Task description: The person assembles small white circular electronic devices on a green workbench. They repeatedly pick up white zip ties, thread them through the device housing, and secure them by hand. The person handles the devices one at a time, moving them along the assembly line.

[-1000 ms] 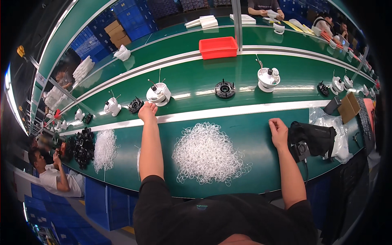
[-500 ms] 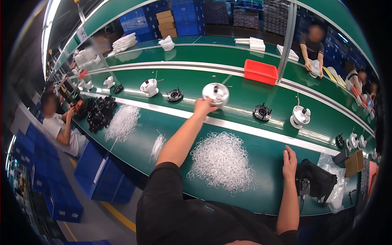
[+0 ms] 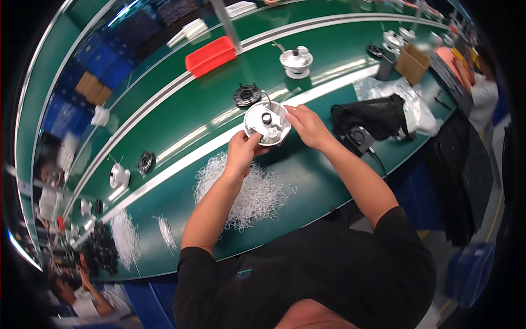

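Observation:
A white round housing (image 3: 256, 119) with a black knob-like part at its centre is held tilted over the near edge of the green belt. My left hand (image 3: 241, 153) grips its lower left rim, thumb over the top. Closed at the right rim is my right hand (image 3: 308, 127), its fingertips against the housing's inner wall. Just beyond, a black ring-shaped part (image 3: 246, 95) lies on the belt. Below my left hand spreads a heap of thin white loops (image 3: 255, 192), partly hidden by my forearm. Another white housing (image 3: 296, 66) stands farther right on the belt.
A red bin (image 3: 211, 57) sits at the belt's far side. To my right are a black mesh bag (image 3: 372, 115), a small black device (image 3: 360, 138), clear plastic bags (image 3: 422, 112) and a cardboard box (image 3: 412, 63). White strands (image 3: 126, 238) lie left, near another person (image 3: 90, 299).
My left hand has drawn the white housing off the belt toward me, and my right hand has risen from the table to its rim. The view has turned to the right.

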Motion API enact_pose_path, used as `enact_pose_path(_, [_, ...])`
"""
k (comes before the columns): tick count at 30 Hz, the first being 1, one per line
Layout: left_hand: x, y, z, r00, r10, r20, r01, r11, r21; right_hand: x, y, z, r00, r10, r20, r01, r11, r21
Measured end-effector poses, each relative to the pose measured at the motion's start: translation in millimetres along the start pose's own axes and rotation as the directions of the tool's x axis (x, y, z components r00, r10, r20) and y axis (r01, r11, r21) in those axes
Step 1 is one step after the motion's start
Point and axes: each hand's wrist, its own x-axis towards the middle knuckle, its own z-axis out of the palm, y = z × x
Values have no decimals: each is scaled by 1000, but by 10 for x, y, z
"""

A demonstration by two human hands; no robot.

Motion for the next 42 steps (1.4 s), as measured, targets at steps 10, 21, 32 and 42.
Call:
enact_pose_path(10, [-30, -136, 345, 963, -160, 217, 117, 973, 198, 79, 297, -211, 992, 55, 117, -62, 996, 60])
enact_pose_path(21, [254, 55, 35, 990, 143, -12, -130, 928, 351, 217, 206, -120, 952, 150, 268, -236, 916, 324])
enact_pose_path(32, [430, 165, 88, 942, 335, -4, -334, 938, -90, 338, 64, 46, 921, 192, 340, -269, 943, 196])
enact_pose_path(42, [444, 80, 92, 957, 270, 104, -276, 960, 49, 351, 48, 7, 904, 157, 398, -247, 951, 184])
